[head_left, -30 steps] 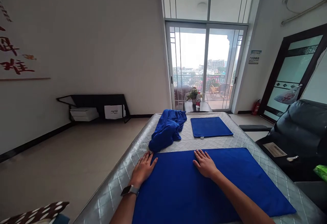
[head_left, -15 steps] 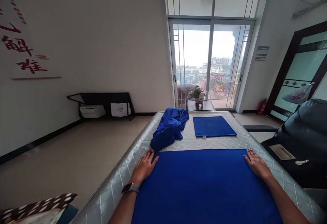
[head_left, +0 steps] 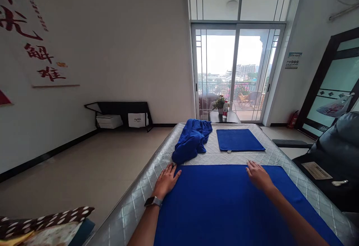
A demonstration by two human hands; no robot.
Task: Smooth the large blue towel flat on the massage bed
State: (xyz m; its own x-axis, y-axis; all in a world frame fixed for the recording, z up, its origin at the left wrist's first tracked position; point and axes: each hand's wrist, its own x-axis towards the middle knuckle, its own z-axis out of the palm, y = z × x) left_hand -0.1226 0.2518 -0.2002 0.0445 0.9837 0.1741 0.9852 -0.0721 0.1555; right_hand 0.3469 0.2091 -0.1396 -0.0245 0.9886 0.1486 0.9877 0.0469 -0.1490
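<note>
Running from near to far under all the blue fabric, a silvery quilted mattress

Spread over the near part of it, a large blue cloth, the piece in hand; looks mostly smooth, with a nearly straight far edge and with the near edge out of frame

Heaped just beyond the far left corner, a crumpled blue cloth; to the right of that heap and apart from it, a smaller blue cloth, laid flat

At the far edge of the large cloth, the right hand, back inward from the far right corner reached half a second ago; holds nothing, with fingers almost together; cannot tell whether pressing or only skimming

At the far left corner, just as before, the left hand, resting flat, with fingers close together and thumb held away, pinching nothing

Leaves the far right corner uncovered and unfolded; seems to amount to a pass along the edge rather than a lift, with the left corner pinned meanwhile

On the left wrist, a watch; on the smaller cloth's near edge, a white tag
</note>
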